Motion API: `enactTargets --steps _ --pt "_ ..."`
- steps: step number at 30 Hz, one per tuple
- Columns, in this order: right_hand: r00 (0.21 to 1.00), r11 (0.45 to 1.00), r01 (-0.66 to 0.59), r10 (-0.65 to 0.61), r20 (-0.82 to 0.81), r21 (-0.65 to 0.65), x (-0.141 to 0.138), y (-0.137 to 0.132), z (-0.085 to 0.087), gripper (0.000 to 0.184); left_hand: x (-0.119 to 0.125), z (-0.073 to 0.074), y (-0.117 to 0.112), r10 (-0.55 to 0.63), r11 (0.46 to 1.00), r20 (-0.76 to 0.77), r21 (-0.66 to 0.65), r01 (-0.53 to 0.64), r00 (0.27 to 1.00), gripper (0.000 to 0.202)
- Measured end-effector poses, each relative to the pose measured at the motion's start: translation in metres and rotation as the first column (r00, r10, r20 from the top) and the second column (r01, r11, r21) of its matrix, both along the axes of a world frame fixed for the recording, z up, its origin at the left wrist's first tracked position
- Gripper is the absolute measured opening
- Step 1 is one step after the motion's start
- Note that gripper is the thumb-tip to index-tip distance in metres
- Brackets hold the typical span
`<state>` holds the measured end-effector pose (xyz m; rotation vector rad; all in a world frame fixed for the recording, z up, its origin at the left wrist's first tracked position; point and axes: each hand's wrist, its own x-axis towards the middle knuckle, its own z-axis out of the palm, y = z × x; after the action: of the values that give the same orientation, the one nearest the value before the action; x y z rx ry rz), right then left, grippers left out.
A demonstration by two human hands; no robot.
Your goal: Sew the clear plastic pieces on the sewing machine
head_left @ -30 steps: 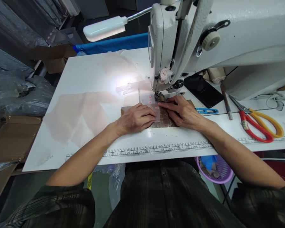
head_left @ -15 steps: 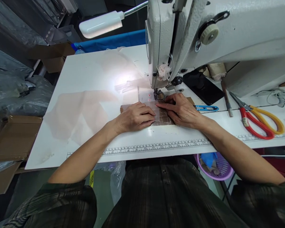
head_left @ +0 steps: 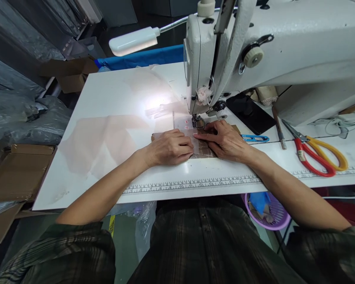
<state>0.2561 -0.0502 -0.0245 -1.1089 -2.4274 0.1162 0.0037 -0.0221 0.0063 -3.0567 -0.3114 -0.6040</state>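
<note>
Near the table's front, my left hand (head_left: pixel 175 146) lies over the left part of a brown board or template (head_left: pixel 208 153), fingers curled together on a piece of sheer, pale fabric (head_left: pixel 197 146). From the other side my right hand (head_left: pixel 225 140) rests on the same layers, its index finger stretched out to the fabric and its thumb apart below. Just beyond the fingertips stands the presser foot (head_left: pixel 197 120) of a white sewing machine (head_left: pixel 197 59). A clear plate with small red marks (head_left: pixel 186 123) lies left of the foot. My fingertips partly hide the fabric's edge.
Larger sheer fabric pieces (head_left: pixel 102 140) lie on the white table (head_left: pixel 59 189). To the right are blue thread snips (head_left: pixel 254 138), a dark phone (head_left: pixel 251 112), a brown-handled tool (head_left: pixel 279 128) and red-and-yellow scissors (head_left: pixel 316 152). A lit lamp (head_left: pixel 134 41) hangs above; a purple basket (head_left: pixel 276 221) stands below.
The whole view has shifted slightly, with the machine and table sitting lower. Both hands stay at the fabric by the presser foot; the left fingers look a little more curled.
</note>
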Motion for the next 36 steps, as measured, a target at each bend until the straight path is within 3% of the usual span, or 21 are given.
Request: enactTargets --steps 5,9,18,25,36 --pt "0.998 1.000 0.017 -0.016 0.066 -0.016 -0.001 -0.001 0.003 0.043 0.004 0.005 0.009 -0.033 0.986 0.001 -0.162 0.032 0.999 0.019" --pt "0.990 0.997 0.066 -0.060 0.130 -0.037 -0.004 -0.002 0.006 0.046 0.002 0.002 0.012 -0.039 0.978 0.033 -0.205 0.045 0.999 0.015" --pt "0.979 0.992 0.112 -0.100 0.176 -0.060 -0.007 -0.006 0.009 0.047 -0.004 0.001 0.007 0.028 0.994 -0.054 -0.100 -0.033 0.998 0.028" --pt "0.989 0.993 0.098 -0.090 0.116 -0.071 -0.007 -0.007 0.009 0.045 -0.002 0.002 0.004 0.119 0.993 -0.152 0.015 -0.118 0.981 0.036" --pt "0.990 0.991 0.101 -0.091 0.107 -0.093 -0.007 -0.008 0.009 0.044 -0.005 0.001 0.011 0.164 0.985 -0.175 -0.017 -0.170 0.971 0.046"
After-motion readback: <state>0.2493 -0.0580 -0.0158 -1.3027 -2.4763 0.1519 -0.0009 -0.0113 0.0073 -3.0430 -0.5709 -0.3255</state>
